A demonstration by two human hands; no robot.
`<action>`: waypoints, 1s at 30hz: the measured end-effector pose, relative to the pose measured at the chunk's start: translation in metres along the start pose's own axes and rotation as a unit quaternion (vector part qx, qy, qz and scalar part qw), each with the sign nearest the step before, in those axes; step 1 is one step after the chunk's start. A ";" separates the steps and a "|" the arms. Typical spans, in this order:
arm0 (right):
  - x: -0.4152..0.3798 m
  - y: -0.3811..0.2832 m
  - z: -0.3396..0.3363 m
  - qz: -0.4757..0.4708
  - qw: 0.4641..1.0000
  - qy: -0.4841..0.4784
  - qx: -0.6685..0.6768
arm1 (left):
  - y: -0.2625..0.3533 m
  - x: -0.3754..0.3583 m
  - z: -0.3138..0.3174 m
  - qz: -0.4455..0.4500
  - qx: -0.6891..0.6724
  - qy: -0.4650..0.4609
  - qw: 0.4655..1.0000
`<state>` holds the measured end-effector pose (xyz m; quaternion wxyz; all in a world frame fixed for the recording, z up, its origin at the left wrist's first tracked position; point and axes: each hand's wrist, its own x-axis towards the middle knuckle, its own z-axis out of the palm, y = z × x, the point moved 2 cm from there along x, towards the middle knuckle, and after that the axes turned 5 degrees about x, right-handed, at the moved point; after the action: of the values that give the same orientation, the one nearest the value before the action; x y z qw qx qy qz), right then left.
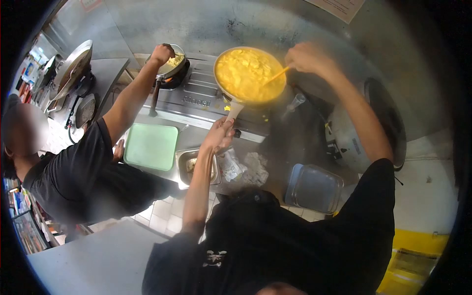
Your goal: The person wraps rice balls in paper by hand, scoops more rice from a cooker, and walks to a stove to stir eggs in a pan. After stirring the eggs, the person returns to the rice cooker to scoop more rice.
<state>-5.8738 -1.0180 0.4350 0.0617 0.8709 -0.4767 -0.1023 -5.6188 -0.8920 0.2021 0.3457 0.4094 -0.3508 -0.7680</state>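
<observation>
My left hand (220, 135) is closed around the pale handle (236, 109) of a frying pan (216, 80) over the right side of the stove. Soft yellow scrambled egg (244, 71) fills the pan. From the right, my right hand (309, 59) grips a thin yellow stirring utensil (277, 76), its far end down in the egg; that end's shape is hidden. Below my left hand are a metal container (180, 164) with some food in it and a crumpled plastic bag (231, 164).
A co-worker's hand (163, 53) is over a smaller pan (160, 73) on the stove's left burner (183, 77). A green tray (150, 146) lies in front. To the right stand a clear plastic container (317, 187) and a large rounded cooker (349, 132). A wok (73, 71) sits far left.
</observation>
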 end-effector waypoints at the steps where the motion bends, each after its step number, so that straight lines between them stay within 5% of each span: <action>1: 0.004 -0.003 -0.001 0.000 1.000 0.001 -0.001 | -0.002 0.001 0.001 0.001 -0.003 -0.001 1.000; 5: 0.028 -0.011 0.033 0.061 0.984 -0.157 -0.059 | -0.014 0.005 0.000 0.006 -0.027 0.000 1.000; 15: 0.061 0.038 0.096 0.088 0.991 -0.043 -0.096 | -0.015 -0.004 0.010 0.011 -0.028 0.003 1.000; 24: 0.076 0.047 0.143 0.168 0.979 0.060 0.097 | -0.010 -0.007 0.010 0.003 -0.011 -0.001 1.000; 30: 0.049 0.035 0.119 0.038 0.982 0.176 0.048 | -0.015 -0.002 0.005 -0.006 -0.023 -0.006 1.000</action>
<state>-5.9050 -1.0792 0.3208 0.1069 0.8586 -0.4953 0.0782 -5.6260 -0.8811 0.1922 0.3485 0.3990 -0.3326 -0.7802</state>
